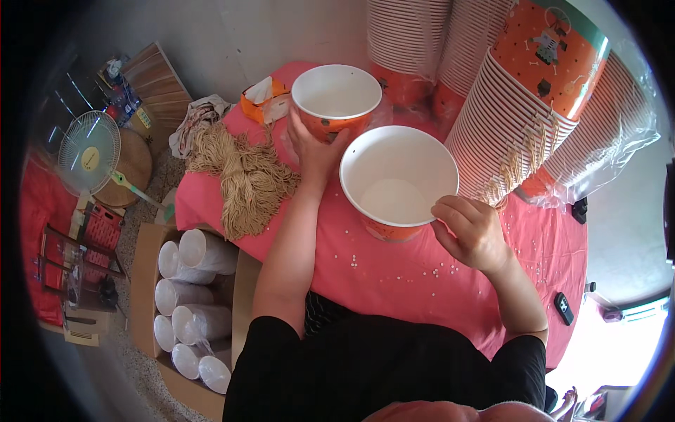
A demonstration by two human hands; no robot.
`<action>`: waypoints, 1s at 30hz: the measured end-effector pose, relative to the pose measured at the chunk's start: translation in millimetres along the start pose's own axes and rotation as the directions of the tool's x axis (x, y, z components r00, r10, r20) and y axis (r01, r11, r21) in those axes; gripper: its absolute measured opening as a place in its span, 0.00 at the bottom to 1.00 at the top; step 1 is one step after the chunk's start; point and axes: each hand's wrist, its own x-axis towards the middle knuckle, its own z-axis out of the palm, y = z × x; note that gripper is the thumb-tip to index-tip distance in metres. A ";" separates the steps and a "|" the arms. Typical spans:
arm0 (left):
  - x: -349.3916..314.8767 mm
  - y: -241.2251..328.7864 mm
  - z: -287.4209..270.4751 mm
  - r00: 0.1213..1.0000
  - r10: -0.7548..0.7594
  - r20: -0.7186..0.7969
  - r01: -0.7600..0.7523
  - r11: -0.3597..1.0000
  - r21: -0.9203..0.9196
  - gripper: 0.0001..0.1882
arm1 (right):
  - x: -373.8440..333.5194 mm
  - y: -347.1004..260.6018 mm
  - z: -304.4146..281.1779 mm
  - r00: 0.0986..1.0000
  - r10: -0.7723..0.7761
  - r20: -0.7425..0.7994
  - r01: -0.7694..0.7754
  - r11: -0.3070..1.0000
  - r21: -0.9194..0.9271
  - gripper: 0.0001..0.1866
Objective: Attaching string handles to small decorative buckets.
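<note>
Two orange paper buckets with white insides stand on the pink-covered table. My left hand (318, 149) is wrapped round the near left side of the farther bucket (336, 93), thumb and fingers spread about its wall. At the right rim of the nearer bucket (396, 184), my right hand (472, 231) is closed, its fingertips pinching the edge. Whether a string is also between those fingers cannot be made out. Left of my left forearm lies a bundle of tan strings (246, 169). Just beyond it is an orange and white packet (266, 100).
Tall nested bucket stacks (510, 126), some in clear plastic, rise at the far right; tan cords hang from one. Small white dots (443, 271) litter the tablecloth (394, 288). A black remote-like object (563, 308) lies right. A carton (144, 281) of wrapped white cups and a fan (90, 152) are left.
</note>
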 end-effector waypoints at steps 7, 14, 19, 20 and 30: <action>-1.0 -5.4 10.8 0.999 0.026 -0.024 -0.027 0.998 -0.053 0.62 | -11.8 12.0 -2.3 0.985 0.164 0.046 -0.163 0.986 -0.027 0.16; 3.8 -22.0 16.3 0.989 0.072 -0.126 -0.066 0.997 0.045 0.59 | -1.2 -9.8 -8.2 0.997 0.080 0.012 -0.077 0.986 -0.147 0.19; 1.4 -23.5 15.8 0.977 0.155 -0.144 -0.138 0.983 0.123 0.56 | 11.0 -24.3 3.2 0.996 0.042 0.083 -0.035 0.995 -0.093 0.21; 1.2 -23.2 14.5 0.972 0.171 -0.162 -0.158 0.983 0.091 0.54 | 11.2 -24.9 6.3 0.993 0.040 0.110 -0.030 0.995 -0.093 0.20; -4.2 8.6 -13.5 0.958 0.214 -0.192 -0.267 0.911 -0.313 0.26 | 9.6 -13.0 -14.6 0.975 0.024 0.219 -0.024 1.000 0.001 0.10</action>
